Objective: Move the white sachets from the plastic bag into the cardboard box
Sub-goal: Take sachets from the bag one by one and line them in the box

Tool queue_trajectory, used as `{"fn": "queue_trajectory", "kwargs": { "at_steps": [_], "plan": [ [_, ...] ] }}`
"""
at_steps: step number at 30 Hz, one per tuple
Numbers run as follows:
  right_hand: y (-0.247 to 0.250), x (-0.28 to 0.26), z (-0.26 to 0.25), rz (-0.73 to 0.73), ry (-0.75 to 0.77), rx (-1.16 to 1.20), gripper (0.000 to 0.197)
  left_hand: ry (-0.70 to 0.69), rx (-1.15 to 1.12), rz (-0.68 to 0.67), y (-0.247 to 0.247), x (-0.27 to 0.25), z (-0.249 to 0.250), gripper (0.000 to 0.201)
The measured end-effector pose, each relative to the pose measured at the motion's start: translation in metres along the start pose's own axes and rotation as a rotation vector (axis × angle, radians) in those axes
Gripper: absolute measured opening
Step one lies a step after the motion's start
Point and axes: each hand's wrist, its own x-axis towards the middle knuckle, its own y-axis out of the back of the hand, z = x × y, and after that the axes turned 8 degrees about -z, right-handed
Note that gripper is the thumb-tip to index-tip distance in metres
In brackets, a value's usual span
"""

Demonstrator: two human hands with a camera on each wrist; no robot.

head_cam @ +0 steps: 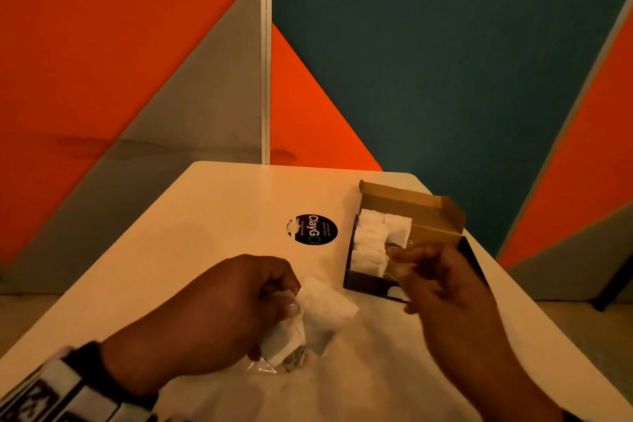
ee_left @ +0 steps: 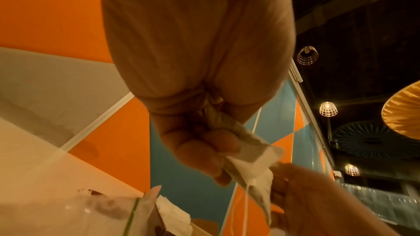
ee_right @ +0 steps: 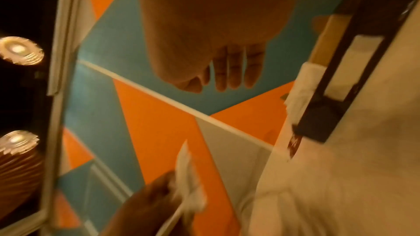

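Note:
My left hand (head_cam: 291,298) hovers low over the table and grips a small bunch of white sachets (head_cam: 325,305); the left wrist view shows its fingers (ee_left: 218,143) curled round them (ee_left: 252,155). The clear plastic bag (head_cam: 263,367) lies crumpled under that hand. The open cardboard box (head_cam: 431,212) stands at the right rear, with several white sachets (head_cam: 371,243) lined up inside. My right hand (head_cam: 404,277) floats in front of the box, blurred and holding nothing. In the right wrist view its fingers (ee_right: 229,71) are straight.
A round black sticker (head_cam: 312,229) is stuck on the white table (head_cam: 212,216), left of the box. Orange, grey and teal partition panels (head_cam: 445,62) stand just behind the table. The table's right edge runs close past the box.

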Motion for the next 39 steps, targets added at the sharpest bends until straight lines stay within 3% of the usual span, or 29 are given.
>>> {"fn": "queue_trajectory", "kwargs": {
  "at_steps": [3,5,8,13,16,19,22,25,32,39],
  "plan": [
    [-0.023,-0.022,-0.007,-0.289,0.147,-0.008,0.03,-0.011,-0.115,0.028,-0.009,0.003,0.006,0.012],
    [-0.033,-0.025,-0.006,-0.393,0.172,0.041,0.034,-0.011,-0.163,0.04,-0.015,0.004,0.006,0.009],
    [-0.038,-0.019,-0.001,-0.384,0.125,0.047,0.044,-0.007,-0.236,0.058,-0.022,0.007,0.004,0.004],
    [-0.033,-0.013,0.005,-0.29,0.098,0.05,0.049,-0.002,-0.417,0.106,-0.03,0.009,0.006,0.016],
    [-0.024,-0.009,0.008,-0.261,0.092,-0.006,0.038,0.007,-0.345,0.169,-0.027,0.007,0.006,0.021],
    [-0.02,-0.009,0.005,-0.372,0.065,-0.111,0.012,-0.029,-0.307,0.151,-0.024,0.006,0.011,0.032],
    [-0.025,-0.011,0.002,-0.483,0.013,-0.198,0.03,-0.054,-0.201,0.136,-0.024,0.007,0.02,0.036],
    [-0.03,-0.009,0.002,-0.478,0.025,-0.269,0.018,-0.072,-0.035,0.13,-0.024,0.006,0.026,0.032],
    [-0.002,-0.003,0.008,-0.487,0.014,-0.34,0.011,-0.032,0.299,0.058,-0.004,-0.004,0.022,0.009],
    [0.032,0.009,0.024,-0.398,-0.146,-0.382,0.011,0.0,0.519,0.111,0.044,-0.01,0.005,0.023]
  ]
}}
